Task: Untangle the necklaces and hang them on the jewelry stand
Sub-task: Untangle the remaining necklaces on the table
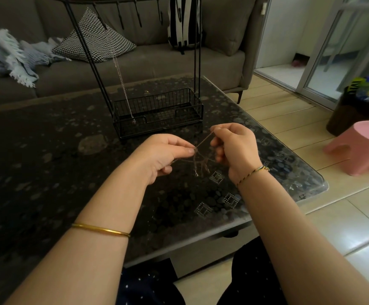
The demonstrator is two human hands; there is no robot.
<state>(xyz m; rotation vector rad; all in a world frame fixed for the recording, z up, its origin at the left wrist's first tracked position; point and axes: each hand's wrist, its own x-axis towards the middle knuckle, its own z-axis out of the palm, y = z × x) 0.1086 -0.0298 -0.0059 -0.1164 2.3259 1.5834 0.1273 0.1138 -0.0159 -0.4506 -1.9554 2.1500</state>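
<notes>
- Pinching a strand between thumb and forefinger, your left hand anchors one side of the tangled necklaces. Its other fingers curl loosely underneath.
- Your right hand grips the same strand a little higher and farther from you, thumb against forefinger. The chain runs taut between the two hands, likely so you can draw it out of the knot.
- The rest of the tangle droops in loops beneath that taut line, held up over the table. Hanging free probably lets you see which loop crosses which. Whether the lowest ends brush the glass, and how many chains are in the clump, I cannot tell.
- Just beyond your hands stands the jewelry stand, with its wire basket base on the table and its hooks overhead. It is near enough to reach once a chain comes free.
- One hung necklace drops from a hook on the stand's left side, its pendant down by the basket's front wall. Part of the job looks done.
- Farther out, a sofa sits behind the table and a pink stool stands on the floor to your right.
</notes>
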